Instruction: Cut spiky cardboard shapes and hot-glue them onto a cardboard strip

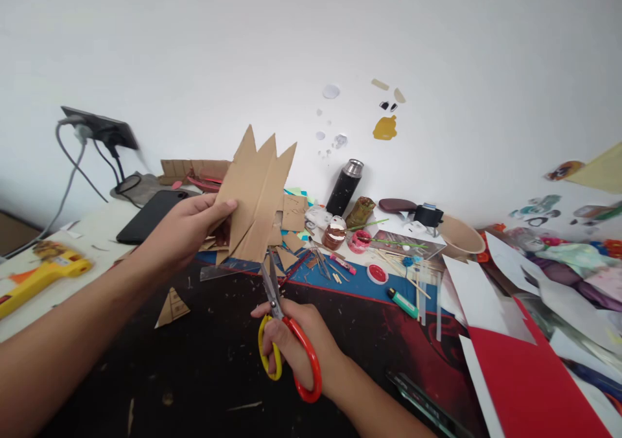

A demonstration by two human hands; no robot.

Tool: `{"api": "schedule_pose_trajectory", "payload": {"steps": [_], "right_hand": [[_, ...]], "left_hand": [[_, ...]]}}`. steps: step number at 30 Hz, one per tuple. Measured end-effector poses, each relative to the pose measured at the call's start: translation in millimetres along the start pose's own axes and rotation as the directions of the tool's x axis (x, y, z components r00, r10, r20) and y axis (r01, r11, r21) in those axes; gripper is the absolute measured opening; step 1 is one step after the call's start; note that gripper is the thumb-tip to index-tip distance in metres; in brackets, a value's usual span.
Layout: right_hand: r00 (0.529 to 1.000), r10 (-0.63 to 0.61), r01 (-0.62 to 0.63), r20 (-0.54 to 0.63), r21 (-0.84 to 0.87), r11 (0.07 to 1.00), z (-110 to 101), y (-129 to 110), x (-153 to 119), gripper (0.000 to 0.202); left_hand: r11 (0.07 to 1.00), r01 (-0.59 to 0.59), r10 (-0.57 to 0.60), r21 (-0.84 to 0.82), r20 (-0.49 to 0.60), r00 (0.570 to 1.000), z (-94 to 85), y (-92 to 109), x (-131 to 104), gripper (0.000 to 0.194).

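A piece of brown cardboard (253, 195) with three pointed tips along its top edge is held up by my left hand (201, 221), thumb on its front face near the left edge. My right hand (296, 341) grips scissors (305, 363) with one red and one yellow handle. The scissor blades point upward, slightly parted, just below the lower edge of the cardboard. On the dark mat below my left forearm lies a small cardboard triangle (173, 308).
A yellow glue gun (46, 279) and black phone (150, 216) lie left. Behind are a black thermos (345, 187), paint jars (335, 232) and cardboard scraps. A green-capped tube (403, 302), a cutter (425, 402) and red card (534, 383) are right.
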State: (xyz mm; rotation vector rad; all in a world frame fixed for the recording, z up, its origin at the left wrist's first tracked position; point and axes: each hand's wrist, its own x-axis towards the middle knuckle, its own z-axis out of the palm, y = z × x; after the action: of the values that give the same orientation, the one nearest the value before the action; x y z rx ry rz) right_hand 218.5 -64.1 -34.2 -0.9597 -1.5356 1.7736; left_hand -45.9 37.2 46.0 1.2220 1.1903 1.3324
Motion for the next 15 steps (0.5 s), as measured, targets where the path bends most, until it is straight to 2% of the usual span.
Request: {"api": "schedule_pose_trajectory", "payload": {"steps": [6, 10, 15], "right_hand": [[1.0, -0.003, 0.003, -0.017, -0.03, 1.0, 0.4, 1.3, 0.5, 0.091], [1.0, -0.007, 0.006, -0.019, -0.039, 0.999, 1.5, -0.1, -0.2, 0.09], [1.0, -0.014, 0.013, -0.013, -0.063, 0.998, 2.9, -5.8, -2.0, 0.09]], "left_hand": [[0.999, -0.005, 0.004, 0.04, 0.032, 0.999, 5.9, -2.1, -7.1, 0.048], [0.991, -0.045, 0.036, 0.129, 0.072, 0.997, 7.4, 0.6, -9.9, 0.047], [0.99, -0.1, 0.1, 0.097, 0.007, 0.995, 9.7, 2.3, -10.1, 0.044]]}}
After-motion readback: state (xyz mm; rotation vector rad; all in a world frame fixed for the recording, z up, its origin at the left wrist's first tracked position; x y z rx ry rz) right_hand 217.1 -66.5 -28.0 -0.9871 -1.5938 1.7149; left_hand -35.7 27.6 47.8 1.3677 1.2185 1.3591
